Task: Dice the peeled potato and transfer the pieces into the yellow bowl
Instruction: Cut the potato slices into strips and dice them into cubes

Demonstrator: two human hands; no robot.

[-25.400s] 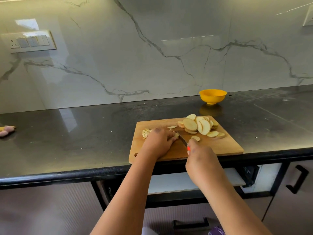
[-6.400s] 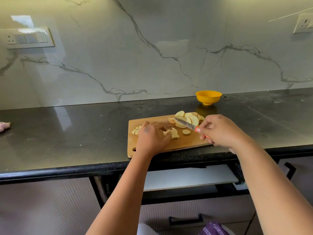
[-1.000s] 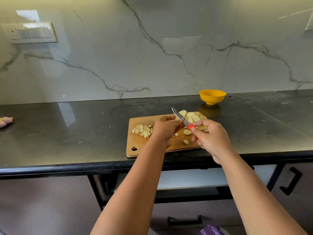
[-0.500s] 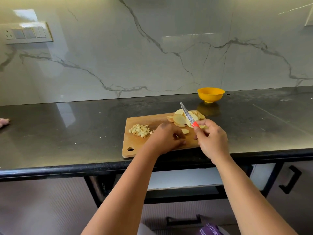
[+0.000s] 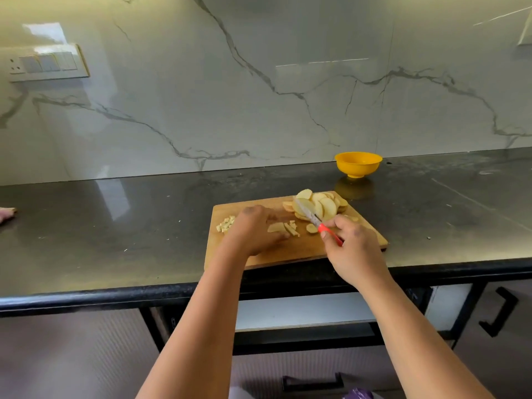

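The left hand lies flat on the potato slice on the board; the right hand grips the knife just right of it, blade pointing away-left. The yellow bowl stands farther back right.

No readable text anywhere — no labels, brands, numbers or signs.

Open dark countertop left of cutting board. Bare counter strip between board and yellow bowl. Potato slice pile blocks board's far right corner. Counter right of bowl open.
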